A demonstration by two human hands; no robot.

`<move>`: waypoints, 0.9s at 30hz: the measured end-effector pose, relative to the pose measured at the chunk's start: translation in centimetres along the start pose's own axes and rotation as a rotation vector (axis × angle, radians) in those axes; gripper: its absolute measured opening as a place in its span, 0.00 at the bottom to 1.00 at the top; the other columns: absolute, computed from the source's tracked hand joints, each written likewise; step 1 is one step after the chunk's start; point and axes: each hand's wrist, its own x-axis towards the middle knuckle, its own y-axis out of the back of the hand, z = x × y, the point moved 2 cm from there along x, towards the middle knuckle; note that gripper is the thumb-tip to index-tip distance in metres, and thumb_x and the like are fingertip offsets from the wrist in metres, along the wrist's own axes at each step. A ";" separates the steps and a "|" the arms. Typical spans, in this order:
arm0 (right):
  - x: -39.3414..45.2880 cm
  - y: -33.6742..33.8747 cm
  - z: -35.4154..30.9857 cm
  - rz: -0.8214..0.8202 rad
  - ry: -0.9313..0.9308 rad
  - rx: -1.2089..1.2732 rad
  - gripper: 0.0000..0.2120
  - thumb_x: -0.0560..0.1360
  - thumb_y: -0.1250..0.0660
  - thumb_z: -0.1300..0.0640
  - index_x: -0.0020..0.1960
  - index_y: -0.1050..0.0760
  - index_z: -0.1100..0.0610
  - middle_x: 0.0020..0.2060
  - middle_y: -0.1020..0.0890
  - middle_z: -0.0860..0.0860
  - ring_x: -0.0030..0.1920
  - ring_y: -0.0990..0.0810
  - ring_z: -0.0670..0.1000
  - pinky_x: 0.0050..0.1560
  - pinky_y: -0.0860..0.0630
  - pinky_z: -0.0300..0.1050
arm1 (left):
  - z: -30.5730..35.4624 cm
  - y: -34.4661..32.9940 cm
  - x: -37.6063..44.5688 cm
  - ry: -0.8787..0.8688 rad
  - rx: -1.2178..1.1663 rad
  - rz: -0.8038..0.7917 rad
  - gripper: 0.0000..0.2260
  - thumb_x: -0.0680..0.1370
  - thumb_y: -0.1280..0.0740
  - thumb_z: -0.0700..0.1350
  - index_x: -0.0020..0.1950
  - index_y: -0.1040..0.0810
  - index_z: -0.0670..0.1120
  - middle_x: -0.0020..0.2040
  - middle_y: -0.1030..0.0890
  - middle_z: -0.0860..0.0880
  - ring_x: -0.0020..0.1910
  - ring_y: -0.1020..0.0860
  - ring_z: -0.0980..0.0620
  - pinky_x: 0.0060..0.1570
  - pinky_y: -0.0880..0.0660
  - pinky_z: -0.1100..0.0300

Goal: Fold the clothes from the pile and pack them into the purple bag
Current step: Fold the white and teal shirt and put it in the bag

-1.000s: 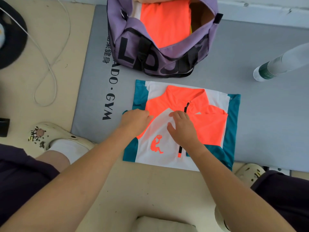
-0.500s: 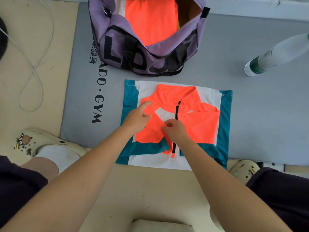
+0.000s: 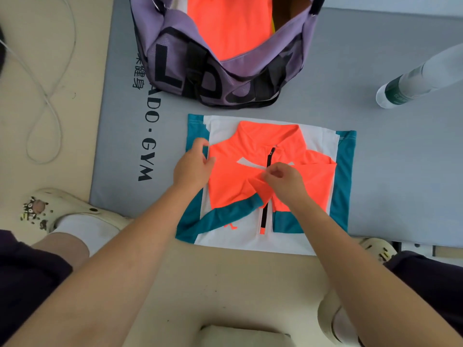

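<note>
L sleeve now folded across the jersey (image 3: 253,176) centre, my left hand (image 3: 194,164) gripping its edge, right hand (image 3: 283,179) pinching the cuff (purple bag (image 3: 175,41), top of frame, comes next).

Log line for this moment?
step: folding jacket | left hand: holds sleeve edge | right hand: pinches sleeve | purple bag: open

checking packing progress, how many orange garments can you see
2. One jacket lies half-folded on the grey mat, gripped by the left hand and right hand. One orange garment sits inside the purple bag; more may be hidden beneath.
</note>
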 end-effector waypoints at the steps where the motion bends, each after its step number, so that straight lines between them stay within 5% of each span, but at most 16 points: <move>1: 0.1 -0.1 -0.3 0.018 0.003 0.030 0.04 0.73 0.31 0.61 0.40 0.22 0.54 0.34 0.21 0.44 0.36 0.25 0.42 0.34 0.32 0.27 | -0.5 0.0 -0.7 0.058 -0.032 0.024 0.14 0.78 0.33 0.50 0.61 0.30 0.49 0.39 0.24 0.51 0.39 0.24 0.49 0.40 0.28 0.54; 5: 0.4 -0.4 -0.9 0.008 0.004 -0.131 0.04 0.73 0.32 0.62 0.47 0.20 0.56 0.37 0.24 0.46 0.41 0.26 0.48 0.37 0.36 0.37 | -2.8 -1.1 -4.0 0.236 -0.017 -0.053 0.14 0.74 0.30 0.57 0.45 0.26 0.48 0.40 0.23 0.53 0.40 0.23 0.52 0.40 0.27 0.55; 7: 0.7 -0.3 -1.3 -0.059 0.004 -0.301 0.03 0.73 0.33 0.60 0.41 0.23 0.58 0.33 0.27 0.47 0.40 0.28 0.51 0.33 0.38 0.41 | -3.3 -1.9 -5.4 0.281 -0.037 -0.122 0.15 0.73 0.29 0.60 0.41 0.25 0.50 0.39 0.22 0.55 0.39 0.23 0.54 0.40 0.27 0.56; 10: 0.6 0.5 -1.4 -0.176 -0.091 -0.559 0.18 0.74 0.33 0.53 0.31 0.35 0.58 0.28 0.30 0.52 0.36 0.28 0.55 0.28 0.38 0.42 | -3.4 -2.7 -6.1 0.263 -0.081 -0.129 0.11 0.74 0.29 0.56 0.41 0.24 0.50 0.38 0.23 0.57 0.41 0.23 0.53 0.43 0.27 0.57; 12: 0.4 1.3 -1.5 -0.210 -0.090 -0.631 0.18 0.73 0.32 0.54 0.31 0.33 0.60 0.28 0.29 0.53 0.36 0.29 0.55 0.28 0.39 0.43 | -3.4 -2.7 -6.0 0.269 -0.131 -0.101 0.08 0.75 0.29 0.51 0.41 0.24 0.49 0.37 0.24 0.57 0.42 0.23 0.52 0.43 0.29 0.59; 15: 0.4 1.8 -1.6 -0.147 -0.007 -0.428 0.04 0.73 0.33 0.62 0.44 0.21 0.63 0.37 0.23 0.53 0.41 0.27 0.52 0.36 0.36 0.42 | -3.9 -2.2 -5.9 0.289 -0.149 -0.070 0.06 0.76 0.30 0.49 0.41 0.23 0.49 0.36 0.24 0.58 0.41 0.23 0.52 0.41 0.32 0.60; 23: -0.8 -0.8 -0.9 -0.029 -0.191 0.374 0.05 0.78 0.37 0.65 0.50 0.24 0.58 0.40 0.20 0.59 0.37 0.20 0.55 0.43 0.20 0.50 | -4.2 -1.5 -6.1 0.325 -0.250 -0.058 0.03 0.77 0.30 0.48 0.45 0.22 0.51 0.40 0.22 0.56 0.42 0.23 0.55 0.43 0.29 0.60; 25: -0.8 -1.2 -0.7 -0.050 -0.211 0.416 0.05 0.78 0.37 0.66 0.49 0.24 0.59 0.38 0.19 0.59 0.32 0.17 0.51 0.35 0.18 0.45 | -4.3 -1.6 -6.0 0.346 -0.279 -0.058 0.03 0.77 0.30 0.48 0.45 0.22 0.50 0.40 0.22 0.56 0.43 0.23 0.54 0.42 0.30 0.62; 27: -0.4 -1.2 -0.3 -0.046 -0.191 0.257 0.04 0.77 0.34 0.64 0.50 0.22 0.62 0.38 0.18 0.60 0.35 0.16 0.54 0.38 0.17 0.49 | -4.3 -1.5 -6.1 0.356 -0.276 -0.044 0.04 0.76 0.29 0.48 0.44 0.22 0.50 0.40 0.22 0.56 0.43 0.23 0.53 0.40 0.31 0.63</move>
